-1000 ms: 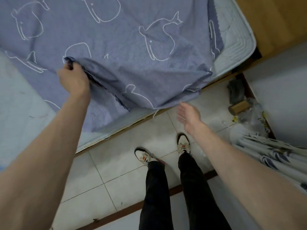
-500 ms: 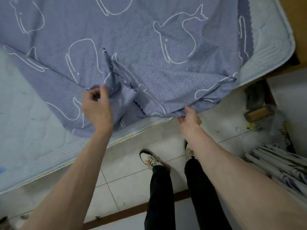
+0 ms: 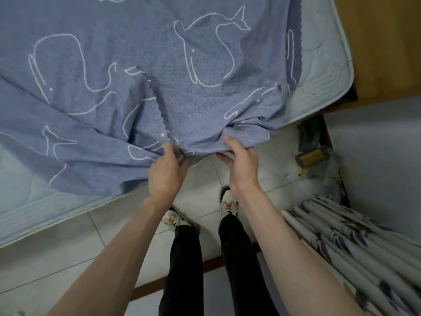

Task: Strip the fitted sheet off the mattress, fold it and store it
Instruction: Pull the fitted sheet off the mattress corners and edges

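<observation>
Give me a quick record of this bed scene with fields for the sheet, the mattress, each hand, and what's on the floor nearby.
sheet: blue fitted sheet with white whale outlines, pulled loose and bunched at the near edge
mattress: pale quilted mattress, bare at the right corner and along the near left side
left hand: left hand pinches the sheet's gathered edge
right hand: right hand grips the sheet's edge close beside the left
floor: white tiles; patterned curtain at right
stage: sheet still on the mattress, not folded
</observation>
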